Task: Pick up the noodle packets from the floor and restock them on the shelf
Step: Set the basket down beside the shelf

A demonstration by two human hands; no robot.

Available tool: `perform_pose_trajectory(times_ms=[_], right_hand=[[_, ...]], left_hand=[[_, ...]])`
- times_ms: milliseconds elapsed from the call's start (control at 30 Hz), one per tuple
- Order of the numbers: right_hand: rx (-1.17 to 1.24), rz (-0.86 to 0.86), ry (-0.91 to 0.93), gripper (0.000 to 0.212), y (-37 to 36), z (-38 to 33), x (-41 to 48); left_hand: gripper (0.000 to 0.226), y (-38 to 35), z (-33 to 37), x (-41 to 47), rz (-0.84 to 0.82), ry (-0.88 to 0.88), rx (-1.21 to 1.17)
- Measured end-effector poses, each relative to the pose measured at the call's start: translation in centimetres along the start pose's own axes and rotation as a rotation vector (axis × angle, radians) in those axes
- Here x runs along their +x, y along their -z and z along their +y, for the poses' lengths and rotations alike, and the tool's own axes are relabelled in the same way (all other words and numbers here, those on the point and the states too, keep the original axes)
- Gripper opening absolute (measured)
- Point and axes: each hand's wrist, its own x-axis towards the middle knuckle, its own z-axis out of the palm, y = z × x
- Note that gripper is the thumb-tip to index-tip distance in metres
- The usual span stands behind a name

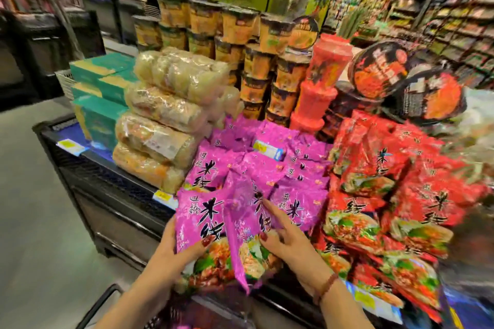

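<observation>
Two purple noodle packets sit at the front of the shelf's purple pile (pixel 267 165). My left hand (pixel 173 251) grips the left purple packet (pixel 200 216) by its lower left edge, thumb on its face. My right hand (pixel 283 238) holds the tilted right purple packet (pixel 246 232), thumb on its front and index finger stretched up along its right side. Both packets lean against the purple packets stacked on the black shelf (pixel 112 195).
Red noodle packets (pixel 387 195) fill the shelf to the right. Clear-wrapped noodle bundles (pixel 163 120) and teal boxes (pixel 101 88) stand to the left. Cup noodles (pixel 240 43) and red bowls (pixel 379 72) rise behind. Grey floor (pixel 40 222) lies at left, a black cart rim (pixel 107 299) below.
</observation>
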Motion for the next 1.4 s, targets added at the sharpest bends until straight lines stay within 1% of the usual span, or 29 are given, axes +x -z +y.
perform_pose_trajectory(times_ms=[33, 67, 133, 200, 300, 367, 467, 600, 700, 800, 933, 1033, 1133, 1300, 1367, 1400], right_hand=[[-0.015, 0.005, 0.005, 0.076, 1.3, -0.6, 0.9], [-0.024, 0.004, 0.010, 0.078, 2.5, -1.4, 1.7], [-0.022, -0.005, 0.038, 0.082, 5.1, -2.8, 3.6], [0.016, -0.016, 0.085, 0.081, 7.6, -4.1, 5.6], [0.067, 0.018, 0.187, 0.077, 11.1, -5.7, 8.9], [0.106, 0.086, 0.238, 0.077, 12.8, -6.5, 11.1], [0.095, 0.279, 0.329, 0.071, 14.5, -6.7, 14.4], [0.012, 0.594, 0.355, 0.075, 16.2, -5.1, 18.7], [-0.177, 0.827, 0.316, 0.077, 16.6, -4.5, 20.7], [-0.405, 0.953, 0.318, 0.080, 16.8, -4.1, 22.4], [-0.519, 0.983, 0.369, 0.080, 16.6, -3.7, 24.5], [-0.597, 0.981, 0.399, 0.079, 15.9, -3.4, 25.8], [-0.663, 0.969, 0.431, 0.080, 15.6, -3.1, 26.8], [-0.650, 0.937, 0.397, 0.081, 15.0, -2.9, 28.2], [-0.628, 0.902, 0.345, 0.078, 14.9, -2.5, 28.6], [-0.621, 0.876, 0.303, 0.076, 15.0, -2.2, 28.7]], left_hand=[[0.135, -0.7, 0.8, 1.1, -0.009, -0.029, 0.011], [0.133, -1.6, 1.8, 2.3, -0.021, -0.056, 0.020], [0.124, -3.1, 3.5, 4.8, -0.041, -0.140, 0.077], [0.113, -4.6, 5.1, 7.6, -0.049, -0.261, 0.195], [0.094, -6.5, 8.0, 12.5, -0.060, -0.318, 0.312], [0.091, -7.1, 9.6, 16.1, -0.071, -0.339, 0.339], [0.090, -7.9, 11.5, 20.8, -0.081, -0.404, 0.398], [0.087, -9.4, 13.1, 26.7, -0.079, -0.473, 0.470], [0.088, -9.6, 13.3, 30.4, -0.107, -0.461, 0.549], [0.088, -9.8, 13.1, 33.1, -0.120, -0.435, 0.547], [0.088, -10.3, 12.8, 36.1, -0.128, -0.453, 0.592], [0.091, -9.7, 12.4, 38.3, -0.115, -0.406, 0.640], [0.090, -9.8, 12.1, 39.8, -0.118, -0.379, 0.615], [0.089, -9.6, 11.0, 41.7, -0.134, -0.347, 0.629], [0.095, -9.3, 10.2, 42.2, -0.099, -0.375, 0.746], [0.101, -9.0, 9.9, 42.5, -0.075, -0.399, 0.844]])
